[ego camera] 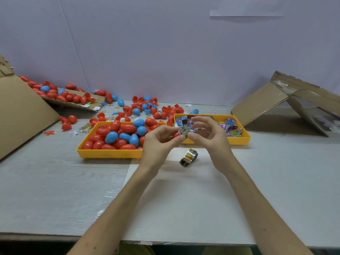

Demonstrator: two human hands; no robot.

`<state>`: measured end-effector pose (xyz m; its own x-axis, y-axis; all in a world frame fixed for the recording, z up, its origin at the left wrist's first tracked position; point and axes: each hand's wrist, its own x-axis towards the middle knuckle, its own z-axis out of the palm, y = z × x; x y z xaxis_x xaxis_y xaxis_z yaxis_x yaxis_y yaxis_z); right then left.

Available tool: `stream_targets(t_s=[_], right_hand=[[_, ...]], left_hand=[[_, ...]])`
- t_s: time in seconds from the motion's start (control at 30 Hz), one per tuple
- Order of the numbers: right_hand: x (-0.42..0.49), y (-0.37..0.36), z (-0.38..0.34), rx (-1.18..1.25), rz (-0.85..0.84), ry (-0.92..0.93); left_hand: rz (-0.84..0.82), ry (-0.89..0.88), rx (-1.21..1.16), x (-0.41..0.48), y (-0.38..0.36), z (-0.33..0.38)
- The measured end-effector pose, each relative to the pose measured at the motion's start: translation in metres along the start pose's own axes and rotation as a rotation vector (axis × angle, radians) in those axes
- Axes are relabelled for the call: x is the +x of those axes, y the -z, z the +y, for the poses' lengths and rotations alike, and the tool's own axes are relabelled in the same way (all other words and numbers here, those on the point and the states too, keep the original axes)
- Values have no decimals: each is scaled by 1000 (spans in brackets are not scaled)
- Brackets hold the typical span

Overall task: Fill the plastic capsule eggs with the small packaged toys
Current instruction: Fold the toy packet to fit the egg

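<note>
Both my hands meet above the table's middle and pinch one small packaged toy (184, 131) with a barcode print. My left hand (159, 139) holds its left side between thumb and fingers; my right hand (207, 133) holds its right side. A red egg piece (176, 134) shows just behind my left fingers; I cannot tell whether that hand holds it. Another packaged toy (189, 157), yellow and dark, lies on the white sheet (184, 199) below my hands. A yellow tray (110, 153) on the left holds red and blue capsule eggs (117, 135). A second yellow tray (239, 140) on the right holds several packaged toys (232, 127).
Loose red and blue eggs and egg halves (143, 107) lie scattered behind the trays. A tipped cardboard box (22, 111) with spilled eggs stands at the left. Folded cardboard (287, 103) leans at the back right. The table's front edge (55, 234) runs near the bottom.
</note>
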<state>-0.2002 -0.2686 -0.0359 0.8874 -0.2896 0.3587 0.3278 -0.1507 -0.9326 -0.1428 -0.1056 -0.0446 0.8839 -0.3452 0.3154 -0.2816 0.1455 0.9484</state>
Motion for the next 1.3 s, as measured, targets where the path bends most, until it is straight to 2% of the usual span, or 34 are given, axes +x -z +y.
stream_targets(t_s=[0.27,0.47,0.57,0.63,0.73,0.83,1.1,1.3], right_hand=[[0,-4,1,73,-49,13],[-2,-13,4,37,6,70],[-6,-23,7,-94,162,194],[-9,-30,11,-243,254,350],[-12,-36,17,-409,265,564],[-13,-38,20,-477,283,651],[-17,-39,23,-567,415,714],[-16,-39,24,-547,401,711]], left_hand=[[-6,109,-238,0,1,5],[-6,176,-427,-2,1,8],[-3,232,-550,-1,2,11],[-4,263,-614,-1,3,12],[-11,284,-684,0,1,12],[-37,313,-728,-1,2,13],[-144,384,-837,-4,1,15],[-147,385,-801,-5,3,14]])
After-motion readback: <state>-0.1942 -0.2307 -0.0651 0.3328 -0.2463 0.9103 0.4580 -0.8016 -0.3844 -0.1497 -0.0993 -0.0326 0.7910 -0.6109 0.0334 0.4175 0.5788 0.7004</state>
